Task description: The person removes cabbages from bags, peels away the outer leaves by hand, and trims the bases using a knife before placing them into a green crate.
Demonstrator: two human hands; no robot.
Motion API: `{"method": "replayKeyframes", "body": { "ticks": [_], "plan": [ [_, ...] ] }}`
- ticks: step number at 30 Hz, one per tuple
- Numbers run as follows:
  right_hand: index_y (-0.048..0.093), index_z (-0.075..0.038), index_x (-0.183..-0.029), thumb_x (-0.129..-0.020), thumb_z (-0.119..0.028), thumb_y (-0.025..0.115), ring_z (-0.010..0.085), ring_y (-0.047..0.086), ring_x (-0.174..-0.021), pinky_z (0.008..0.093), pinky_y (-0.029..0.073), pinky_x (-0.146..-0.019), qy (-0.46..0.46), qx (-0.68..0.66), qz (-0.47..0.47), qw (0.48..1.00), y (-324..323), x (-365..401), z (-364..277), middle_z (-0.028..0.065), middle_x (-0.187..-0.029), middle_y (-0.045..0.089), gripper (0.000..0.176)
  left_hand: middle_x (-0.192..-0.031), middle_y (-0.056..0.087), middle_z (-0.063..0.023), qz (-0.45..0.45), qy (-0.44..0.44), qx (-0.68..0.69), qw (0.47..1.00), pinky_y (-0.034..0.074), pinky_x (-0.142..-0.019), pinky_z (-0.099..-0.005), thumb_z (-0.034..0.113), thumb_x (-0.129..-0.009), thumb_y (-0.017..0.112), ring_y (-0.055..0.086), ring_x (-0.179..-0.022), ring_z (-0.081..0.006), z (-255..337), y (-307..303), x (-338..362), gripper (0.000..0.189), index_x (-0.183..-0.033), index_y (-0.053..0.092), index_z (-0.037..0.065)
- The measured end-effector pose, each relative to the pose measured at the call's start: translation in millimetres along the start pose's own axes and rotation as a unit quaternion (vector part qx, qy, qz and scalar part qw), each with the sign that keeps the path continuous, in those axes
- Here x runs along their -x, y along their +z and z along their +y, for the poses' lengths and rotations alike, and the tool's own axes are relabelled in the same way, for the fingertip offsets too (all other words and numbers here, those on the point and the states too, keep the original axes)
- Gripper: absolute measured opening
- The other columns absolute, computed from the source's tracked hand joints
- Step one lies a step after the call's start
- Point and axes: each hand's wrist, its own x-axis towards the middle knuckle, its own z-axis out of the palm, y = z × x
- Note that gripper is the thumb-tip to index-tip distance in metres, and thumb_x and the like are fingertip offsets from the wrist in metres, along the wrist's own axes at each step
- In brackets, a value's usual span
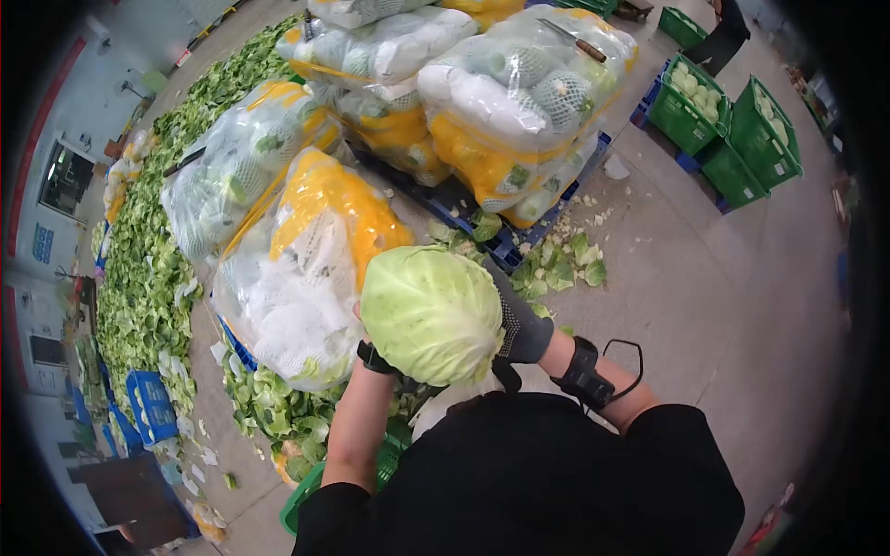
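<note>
A pale green cabbage (431, 315) is held up in front of my chest. My right hand (525, 326), in a dark grey dotted glove, grips it from the right side. My left hand (359, 310) is at its left side, almost wholly hidden behind the cabbage; only a sliver of it shows above the black wristband. Just beyond the cabbage stands a clear and yellow plastic bag (320, 269) with white foam nets inside.
Large bags of netted cabbages (528, 93) stand on a blue pallet (505, 248) ahead. One knife (589, 48) lies on top. Leaves (139, 306) cover the floor at left. Green crates (681, 125) stand at upper right, near another person (726, 37). A green basket (311, 486) is beside me.
</note>
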Motion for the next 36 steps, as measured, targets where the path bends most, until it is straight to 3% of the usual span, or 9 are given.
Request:
{"method": "replayKeyframes", "body": {
  "ticks": [3, 5, 8, 13, 16, 17, 21, 27, 36],
  "plan": [
    [0.035, -0.013, -0.131, -0.088, -0.055, 0.031, 0.0179, 0.044, -0.115, 0.0348, 0.033, -0.099, -0.093, 0.159, -0.062, 0.981, -13.0, 4.6, -51.2, 0.0039, -0.129, 0.044, 0.06, -0.129, 0.04, -0.0163, -0.048, -0.026, 0.018, 0.998, 0.03, -0.099, -0.0442, 0.055, -0.054, 0.069, 0.043, -0.116, -0.028, -1.8, 47.6, -47.3, 0.101, -0.132, 0.03, 0.004],
    [0.037, -0.013, -0.128, -0.093, -0.03, 0.034, 0.0194, 0.044, -0.115, 0.0354, 0.034, -0.098, 0.06, -0.132, -0.065, 0.987, -28.7, 5.1, -82.8, 0.0054, -0.126, 0.045, 0.039, -0.128, 0.04, -0.0154, -0.112, -0.062, -0.06, 0.99, 0.031, -0.098, -0.0407, 0.052, -0.052, 0.072, 0.043, -0.115, -0.0263, 4.3, 73.2, -85.0, 0.104, -0.132, 0.028, 0.003],
    [0.041, -0.01, -0.126, -0.089, -0.049, 0.035, 0.0193, 0.052, -0.105, 0.033, 0.041, -0.092, -0.02, 0.04, -0.024, 0.999, -47.6, -0.3, -110.9, 0.0069, -0.117, 0.053, 0.054, -0.127, 0.041, -0.0129, -0.174, -0.126, -0.168, 0.962, 0.033, -0.096, -0.0317, 0.044, -0.05, 0.078, 0.044, -0.113, -0.0217, 15.1, 98.2, -121.9, 0.104, -0.131, 0.029, 0.0],
    [0.04, -0.007, -0.126, -0.09, -0.04, 0.034, 0.0197, 0.053, -0.103, 0.0335, 0.043, -0.089, -0.114, 0.169, -0.164, 0.965, -21.7, 2.7, -159.6, 0.0084, -0.116, 0.052, 0.049, -0.127, 0.041, -0.0134, 0.01, -0.06, -0.347, 0.936, 0.031, -0.097, -0.0317, 0.034, -0.066, 0.073, 0.041, -0.116, -0.0205, 20.7, 138.5, -132.2, 0.082, -0.129, 0.034, -0.002],
    [0.036, -0.009, -0.129, -0.089, -0.047, 0.031, 0.0214, 0.047, -0.112, 0.0377, 0.039, -0.094, -0.21, 0.352, -0.07, 0.909, -78.4, -13.6, -152.7, 0.0105, -0.126, 0.045, 0.055, -0.128, 0.04, -0.0141, 0.077, 0.079, -0.453, 0.884, 0.03, -0.098, -0.0321, 0.034, -0.071, 0.07, 0.04, -0.117, -0.0208, -2.6, 133.3, -122.7, 0.079, -0.129, 0.032, -0.003],
    [0.032, -0.011, -0.132, -0.087, -0.053, 0.028, 0.0242, 0.04, -0.119, 0.0397, 0.033, -0.099, -0.098, 0.026, -0.125, 0.987, -84.0, -13.9, -157.6, 0.0116, -0.133, 0.037, 0.062, -0.129, 0.039, -0.0153, 0.069, 0.078, -0.496, 0.862, 0.029, -0.099, -0.0322, 0.031, -0.07, 0.071, 0.039, -0.118, -0.0212, -2.4, 142.8, -119.9, 0.082, -0.131, 0.028, -0.002],
    [0.028, -0.009, -0.134, -0.085, -0.053, 0.037, 0.025, 0.037, -0.121, 0.0378, 0.029, -0.102, -0.054, 0.036, -0.057, 0.996, -78.5, -8.3, -167.1, 0.0095, -0.135, 0.035, 0.066, -0.13, 0.038, -0.0138, 0.045, 0.078, -0.451, 0.888, 0.03, -0.099, -0.0316, 0.021, -0.069, 0.073, 0.038, -0.119, -0.0197, -5.3, 140.9, -115.4, 0.087, -0.135, 0.021, 0.0],
    [0.021, -0.006, -0.136, -0.075, -0.052, 0.056, 0.0213, 0.03, -0.125, 0.0331, 0.024, -0.103, -0.182, 0.356, -0.133, 0.907, -50.0, 0.8, -179.7, 0.0114, -0.134, 0.032, 0.084, -0.128, 0.042, -0.0096, 0.037, 0.054, -0.463, 0.884, 0.03, -0.099, -0.0312, 0.006, -0.07, 0.069, 0.039, -0.118, -0.0186, 8.0, 125.2, -94.4, 0.076, -0.133, 0.028, 0.001],
    [0.03, -0.004, -0.132, -0.076, -0.047, 0.057, 0.021, 0.036, -0.12, 0.0329, 0.029, -0.1, -0.086, 0.292, 0.006, 0.953, -57.7, -2.8, -160.6, 0.0106, -0.13, 0.037, 0.076, -0.122, 0.046, -0.0118, 0.095, -0.001, -0.409, 0.907, 0.036, -0.093, -0.0304, 0.007, -0.07, 0.068, 0.044, -0.112, -0.0182, 10.1, 108.8, -85.3, 0.074, -0.132, 0.028, 0.0]
  ]
}}
